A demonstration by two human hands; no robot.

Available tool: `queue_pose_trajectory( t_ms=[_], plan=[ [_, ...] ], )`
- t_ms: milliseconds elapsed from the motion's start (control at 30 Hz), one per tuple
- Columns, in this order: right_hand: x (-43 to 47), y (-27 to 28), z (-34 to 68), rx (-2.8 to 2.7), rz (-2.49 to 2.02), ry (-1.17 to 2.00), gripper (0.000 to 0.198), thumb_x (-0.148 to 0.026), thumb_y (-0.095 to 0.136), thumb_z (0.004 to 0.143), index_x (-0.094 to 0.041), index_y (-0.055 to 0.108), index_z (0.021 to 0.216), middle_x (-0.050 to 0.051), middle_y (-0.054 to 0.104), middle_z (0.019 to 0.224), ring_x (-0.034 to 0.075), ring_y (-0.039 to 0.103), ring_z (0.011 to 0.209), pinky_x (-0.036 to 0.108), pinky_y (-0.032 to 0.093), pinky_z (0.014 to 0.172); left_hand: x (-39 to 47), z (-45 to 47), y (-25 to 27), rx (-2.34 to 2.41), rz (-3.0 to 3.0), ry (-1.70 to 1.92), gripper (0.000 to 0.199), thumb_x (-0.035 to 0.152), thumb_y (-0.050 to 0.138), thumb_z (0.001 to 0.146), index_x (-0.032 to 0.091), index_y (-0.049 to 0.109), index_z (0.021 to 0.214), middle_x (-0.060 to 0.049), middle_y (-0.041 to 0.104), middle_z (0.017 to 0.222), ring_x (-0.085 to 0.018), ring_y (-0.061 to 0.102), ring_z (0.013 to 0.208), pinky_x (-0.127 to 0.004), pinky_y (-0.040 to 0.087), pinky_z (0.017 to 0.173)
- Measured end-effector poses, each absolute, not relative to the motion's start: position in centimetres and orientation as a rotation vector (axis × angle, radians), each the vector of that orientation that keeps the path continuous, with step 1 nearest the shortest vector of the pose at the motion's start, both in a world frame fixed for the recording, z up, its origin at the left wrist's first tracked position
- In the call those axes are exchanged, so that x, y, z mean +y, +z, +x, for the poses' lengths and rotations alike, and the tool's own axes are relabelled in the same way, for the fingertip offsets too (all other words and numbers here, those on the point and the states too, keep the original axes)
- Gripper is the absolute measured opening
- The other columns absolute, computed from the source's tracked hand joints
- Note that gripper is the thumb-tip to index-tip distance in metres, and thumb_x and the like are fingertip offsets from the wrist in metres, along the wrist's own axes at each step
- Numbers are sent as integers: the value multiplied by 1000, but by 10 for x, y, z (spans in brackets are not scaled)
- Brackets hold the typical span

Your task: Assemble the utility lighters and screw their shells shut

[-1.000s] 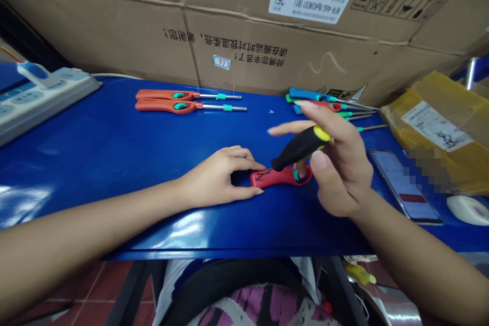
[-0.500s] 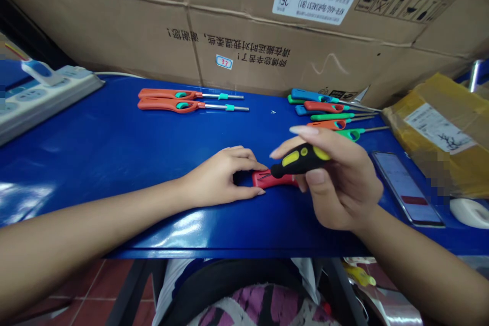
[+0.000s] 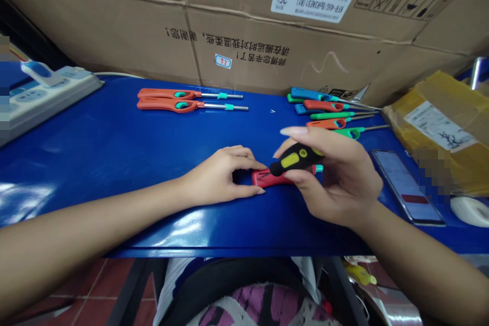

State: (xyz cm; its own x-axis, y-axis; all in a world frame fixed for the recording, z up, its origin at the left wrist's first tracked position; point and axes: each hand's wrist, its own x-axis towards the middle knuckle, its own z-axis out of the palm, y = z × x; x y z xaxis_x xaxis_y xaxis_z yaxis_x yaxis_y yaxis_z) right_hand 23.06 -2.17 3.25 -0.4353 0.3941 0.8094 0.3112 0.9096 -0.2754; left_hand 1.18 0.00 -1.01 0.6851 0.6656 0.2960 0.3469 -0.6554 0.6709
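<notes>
A red long-nosed lighter [image 3: 263,178] lies on the blue table, its left end held between the thumb and fingers of my left hand [image 3: 223,177]. My right hand [image 3: 340,178] is closed on a black and yellow screwdriver [image 3: 292,159] above the lighter. The screwdriver is tilted, and its thin shaft reaches down to the lighter's left end. A turquoise bit of the lighter shows beside my right fingers; my right hand hides the rest of its front part.
Two orange lighters [image 3: 168,104] lie at the back left, and several coloured lighters [image 3: 324,106] at the back right. A power strip [image 3: 53,90] stands on the left. A phone [image 3: 407,188], a taped parcel [image 3: 439,127] and a white mouse [image 3: 470,211] are on the right. A large cardboard box [image 3: 229,20] stands behind.
My right fingers have shifted on the screwdriver handle, the thumb moving left and the handle turning slightly. The lighter's turquoise part has come into sight. My left hand stays put.
</notes>
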Motion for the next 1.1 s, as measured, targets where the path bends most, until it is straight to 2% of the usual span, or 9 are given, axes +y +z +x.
queue_pose_trajectory(
  t_ms=[100,233,333,533,700,767,900,1033,1100],
  plan=[
    [-20,33,230,-1995,-493,-25,46,-24,72,91,-32,59,135,3,77,111,21,74,79,36,65,66,0,12,-10,774,2313,715,24,35,79,86,20,77,105,-5,72,99,-20,67,95,-34,53,89],
    [-21,28,231,-1963,-640,202,48,-27,54,101,-30,46,148,8,65,138,23,74,98,36,66,68,1,12,-11,771,2324,742,31,36,81,84,18,76,109,-5,72,98,-20,67,93,-34,53,89],
    [-19,25,231,-1992,-631,333,52,-24,51,101,-32,40,152,8,60,144,22,73,99,33,65,63,1,12,-12,765,2335,743,33,36,81,84,17,76,110,-6,72,97,-20,67,93,-34,52,89],
    [-10,25,233,-1897,-562,40,50,-21,81,82,-30,64,128,2,75,110,16,72,76,25,59,51,0,13,-13,771,2351,764,35,36,81,84,18,76,114,-5,72,96,-20,68,91,-34,53,89],
    [-11,27,237,-1965,-552,326,45,-21,51,100,-28,51,144,8,65,138,23,73,107,32,64,64,1,12,-13,774,2332,740,35,37,81,84,18,76,113,-5,72,98,-20,67,93,-34,53,89],
    [-14,29,236,-1982,-529,332,44,-22,56,99,-28,53,142,8,68,134,22,74,100,32,64,63,1,12,-13,771,2331,732,33,37,80,84,19,76,111,-5,72,98,-20,67,94,-34,52,89],
    [-18,34,231,-1983,-404,71,47,-25,79,85,-23,65,130,5,78,109,18,71,71,31,62,60,1,13,-12,742,2318,737,28,34,80,85,19,76,108,-5,72,99,-20,67,94,-33,52,88],
    [-21,32,232,-2038,-508,173,50,-27,56,101,-27,46,150,8,69,133,18,73,81,33,63,62,1,13,-11,741,2320,737,28,34,81,84,18,77,107,-6,72,98,-21,67,95,-34,51,88],
    [-20,30,233,-2055,-528,266,51,-26,50,103,-30,41,153,8,65,139,19,74,88,35,64,67,1,13,-11,737,2330,743,29,34,81,84,16,76,107,-7,72,99,-22,67,95,-34,51,88]
  ],
)
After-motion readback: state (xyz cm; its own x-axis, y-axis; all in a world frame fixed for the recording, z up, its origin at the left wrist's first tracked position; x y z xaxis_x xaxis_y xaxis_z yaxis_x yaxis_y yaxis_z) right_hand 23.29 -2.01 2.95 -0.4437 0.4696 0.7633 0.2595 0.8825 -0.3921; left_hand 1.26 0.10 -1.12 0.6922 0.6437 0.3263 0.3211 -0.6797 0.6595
